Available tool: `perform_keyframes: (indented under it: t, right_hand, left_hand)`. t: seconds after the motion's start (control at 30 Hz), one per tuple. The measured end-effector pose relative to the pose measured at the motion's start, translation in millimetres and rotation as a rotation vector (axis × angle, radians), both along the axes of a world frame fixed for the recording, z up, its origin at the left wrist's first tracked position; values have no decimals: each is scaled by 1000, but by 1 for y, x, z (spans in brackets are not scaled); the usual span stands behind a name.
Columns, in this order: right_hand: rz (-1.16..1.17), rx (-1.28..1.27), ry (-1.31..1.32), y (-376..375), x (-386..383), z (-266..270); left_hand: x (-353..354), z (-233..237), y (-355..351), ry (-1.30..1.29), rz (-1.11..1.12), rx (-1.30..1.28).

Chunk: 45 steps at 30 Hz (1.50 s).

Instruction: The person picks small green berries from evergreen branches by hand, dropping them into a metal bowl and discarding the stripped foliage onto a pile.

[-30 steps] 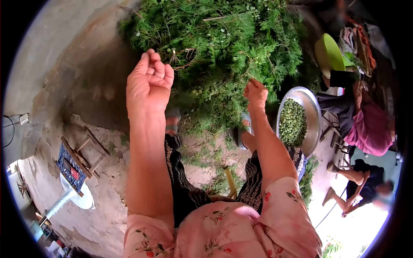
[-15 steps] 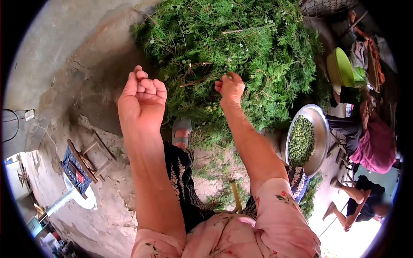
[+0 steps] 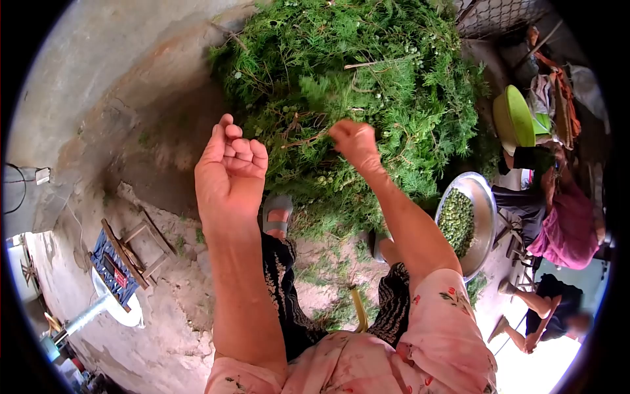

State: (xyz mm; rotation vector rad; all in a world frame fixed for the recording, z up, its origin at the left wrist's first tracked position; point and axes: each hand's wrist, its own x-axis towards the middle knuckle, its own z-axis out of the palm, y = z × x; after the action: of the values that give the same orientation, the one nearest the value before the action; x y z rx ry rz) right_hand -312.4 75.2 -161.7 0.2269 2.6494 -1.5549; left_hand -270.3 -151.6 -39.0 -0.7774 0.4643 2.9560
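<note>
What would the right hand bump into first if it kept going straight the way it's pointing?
The big heap of feathery green branches. The right hand points into it and seems to touch its near edge, though depth is hard to judge.

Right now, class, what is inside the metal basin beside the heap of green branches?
Small green berries lie heaped in the metal basin, bare metal showing around them. The floor beneath the berries is covered, so their depth cannot be seen.
</note>
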Motion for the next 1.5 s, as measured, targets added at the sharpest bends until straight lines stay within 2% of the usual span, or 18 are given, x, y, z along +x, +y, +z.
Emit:
perform_keyframes:
  t: [0.03, 0.23, 0.3, 0.33, 0.4, 0.43, 0.53, 0.6, 0.63, 0.7, 0.77, 0.83, 0.9, 0.97, 1.1, 1.2, 1.3, 1.5]
  right_hand:
    - [146, 94, -24, -1, 7, 4]
    - [378, 208, 28, 2, 22, 23]
    - [461, 63, -367, 4, 22, 34]
    - [460, 64, -366, 5, 21, 35]
    - [-258, -267, -239, 4, 13, 35]
    - [-361, -240, -71, 7, 5, 28]
    - [-515, -514, -15, 6, -26, 25]
    - [-780, -979, -155, -3, -46, 17]
    - [-778, -983, -153, -7, -50, 14]
    - [-720, -1263, -257, -12, -54, 9]
    - [-764, -1242, -274, -17, -48, 19]
    - [-648, -948, -318, -20, -33, 32]
    - [-594, -908, -295, -24, -14, 52]
    - [-357, -605, -162, -25, 10, 78]
    - [-128, -399, -93, -26, 53, 125]
    - [-60, 51, 292, -30, 79, 135]
    - [14, 164, 462, -31, 95, 136]
    - [94, 148, 464, -20, 106, 145]
  left_hand:
    - [0, -1, 0, 5, -2, 3]
    - [1, -1, 0, 39, -15, 13]
    - [1, -1, 2, 45, -23, 6]
    - [1, -1, 4, 46, -24, 7]
    - [0, -3, 5, 51, -40, 23]
    - [0, -2, 6, 51, -37, 19]
    - [1, -1, 9, 36, -40, 13]
    - [0, -2, 9, 43, -46, 27]
    - [0, -2, 9, 48, -46, 24]
    - [0, -3, 11, 31, -62, 29]
    - [-1, 0, 14, 20, -62, -5]
    - [0, 4, 19, 7, -63, -40]
    - [-1, 7, 24, -49, -87, -190]
    - [0, 5, 28, -17, -117, -246]
    - [5, 19, 49, 92, -436, -719]
    - [15, 27, 58, 195, -632, -832]
    - [24, 25, 80, 268, -427, -689]
    - [21, 17, 85, 155, -389, -585]
